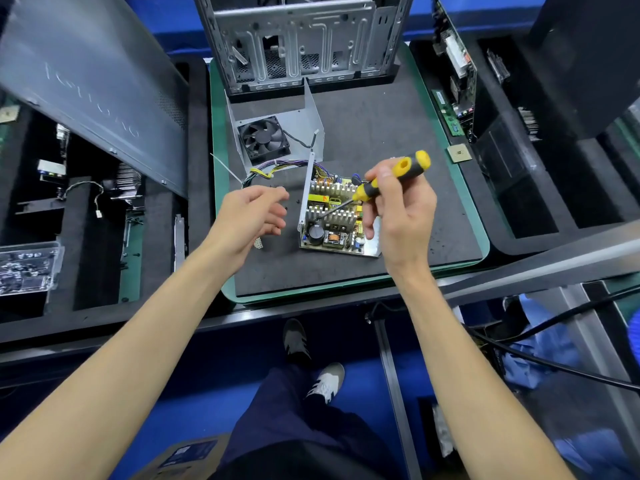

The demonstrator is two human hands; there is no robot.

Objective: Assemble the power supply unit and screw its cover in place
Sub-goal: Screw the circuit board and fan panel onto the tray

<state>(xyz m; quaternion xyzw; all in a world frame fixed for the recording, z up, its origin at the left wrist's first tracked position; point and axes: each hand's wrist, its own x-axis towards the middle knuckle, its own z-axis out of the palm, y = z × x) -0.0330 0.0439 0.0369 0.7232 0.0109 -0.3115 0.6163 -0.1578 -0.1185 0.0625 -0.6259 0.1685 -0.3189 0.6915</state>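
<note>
Head view: the right hand [398, 209] grips a yellow-and-black screwdriver [391, 178], its tip down in the open power supply unit [332, 216] on the worktop's foam mat [398, 133]. The left hand [249, 216] hovers loosely curled, holding nothing, beside it. The cover [277, 133], with fan inside, lies behind; a clear box [27, 268] of small parts sits far left.

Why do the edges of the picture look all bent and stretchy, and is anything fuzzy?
In the head view, the wide-angle lens bends things near the borders: the grey case panel leans, and both arms look stretched. The middle is sharp: the power supply board and the screwdriver in the right hand show clearly. The left hand has slightly soft fingers. The light is even, with weak shadows.
</note>
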